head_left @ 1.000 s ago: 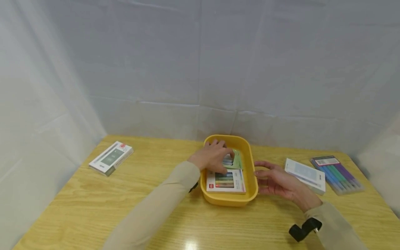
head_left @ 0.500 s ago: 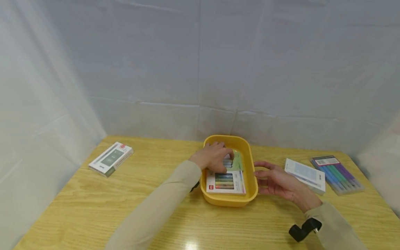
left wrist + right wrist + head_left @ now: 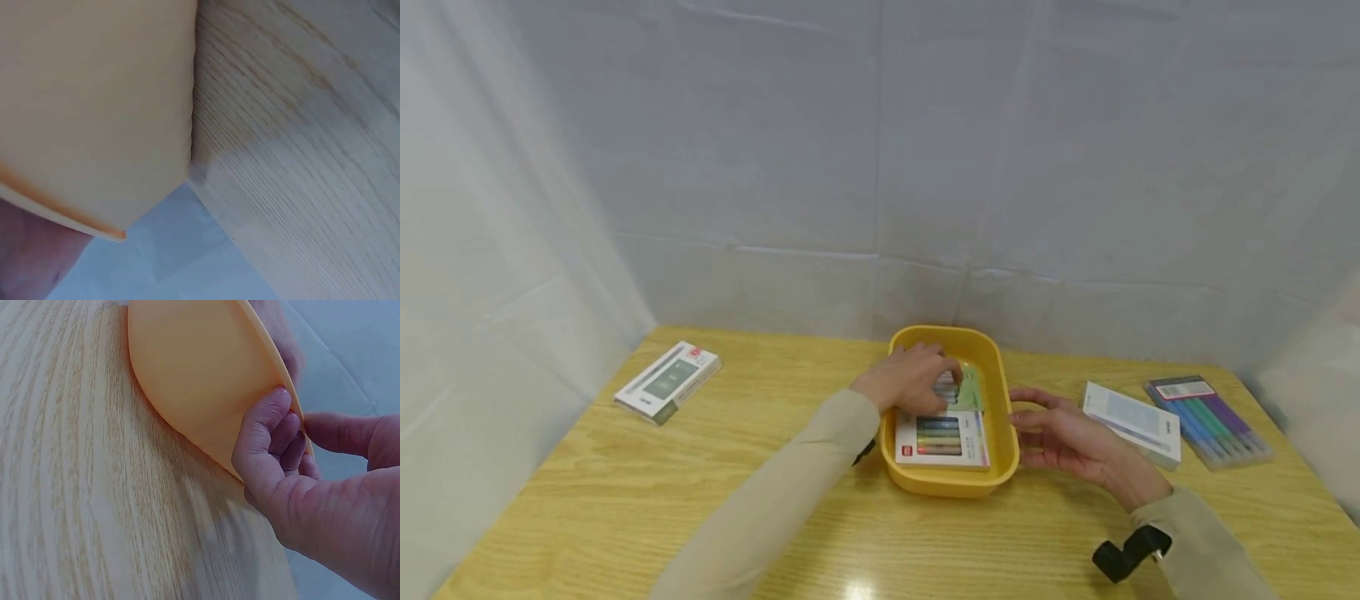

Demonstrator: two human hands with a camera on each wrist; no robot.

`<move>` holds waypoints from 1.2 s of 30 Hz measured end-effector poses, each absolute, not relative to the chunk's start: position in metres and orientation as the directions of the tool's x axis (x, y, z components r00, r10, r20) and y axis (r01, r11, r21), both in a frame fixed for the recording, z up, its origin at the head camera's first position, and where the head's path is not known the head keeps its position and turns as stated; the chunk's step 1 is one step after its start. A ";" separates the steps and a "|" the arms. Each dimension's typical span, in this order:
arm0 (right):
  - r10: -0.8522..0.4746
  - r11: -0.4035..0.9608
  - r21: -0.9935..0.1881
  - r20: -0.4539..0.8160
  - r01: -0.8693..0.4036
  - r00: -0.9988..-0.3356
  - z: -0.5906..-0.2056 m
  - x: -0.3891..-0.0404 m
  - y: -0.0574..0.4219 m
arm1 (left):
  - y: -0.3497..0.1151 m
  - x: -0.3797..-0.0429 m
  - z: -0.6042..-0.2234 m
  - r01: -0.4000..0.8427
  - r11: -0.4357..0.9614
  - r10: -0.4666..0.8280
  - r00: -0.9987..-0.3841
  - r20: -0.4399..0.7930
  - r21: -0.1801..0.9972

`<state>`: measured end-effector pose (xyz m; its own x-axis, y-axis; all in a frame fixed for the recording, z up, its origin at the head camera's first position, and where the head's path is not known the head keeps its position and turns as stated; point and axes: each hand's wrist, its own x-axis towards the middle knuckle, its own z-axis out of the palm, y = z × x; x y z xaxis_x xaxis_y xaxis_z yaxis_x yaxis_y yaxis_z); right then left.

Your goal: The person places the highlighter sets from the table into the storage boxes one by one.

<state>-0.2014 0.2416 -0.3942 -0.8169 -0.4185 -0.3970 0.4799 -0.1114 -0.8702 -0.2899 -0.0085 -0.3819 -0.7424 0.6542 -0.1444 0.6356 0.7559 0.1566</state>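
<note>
A yellow plastic basket [image 3: 951, 482] stands on the table. Inside it, a white box of coloured pens [image 3: 938, 439] with a window lies at the near end, and a green pack of pens [image 3: 972, 387] lies behind it. My left hand [image 3: 910, 377] reaches over the basket's left rim, thumb and fingers bent about the green pack and partly hiding it. My right hand [image 3: 1067, 437] holds the basket's right side at the rim. In the right wrist view, its curled fingers [image 3: 262, 425] press the outer wall, with the thumb at the rim.
A white box with a dark window [image 3: 668, 381] lies at the table's left. To the right are a white box [image 3: 1131, 417] and a clear pack of blue, green and purple pens [image 3: 1210, 421]. A white sheet [image 3: 775, 167] hangs behind the table [image 3: 625, 517].
Both hands keep nearly the same places. The basket and the packs inside it show no clear movement.
</note>
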 end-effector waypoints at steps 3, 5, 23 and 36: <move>-0.418 -0.115 -0.868 -0.399 0.483 -0.816 -0.394 -0.201 0.241 | -0.011 -0.288 -0.382 0.645 0.744 0.666 -0.738 -0.110 0.176; -0.417 -0.116 -0.867 -0.400 0.484 -0.816 -0.394 -0.201 0.241 | -0.013 -0.287 -0.382 0.656 0.732 0.677 -0.732 -0.080 0.186; -0.401 -0.109 -0.866 -0.411 0.488 -0.819 -0.395 -0.203 0.241 | -0.035 -0.262 -0.376 0.734 0.635 0.702 -0.679 0.215 0.241; -0.388 -0.116 -0.859 -0.423 0.499 -0.819 -0.393 -0.201 0.240 | -0.050 -0.246 -0.373 0.770 0.599 0.698 -0.636 0.329 0.219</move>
<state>-0.2013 0.2399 -0.3932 -0.8188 -0.3881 -0.4230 0.4987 -0.1158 -0.8590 -0.2464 -0.0497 -0.3728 -0.6360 0.6978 0.3294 0.7704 0.5988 0.2189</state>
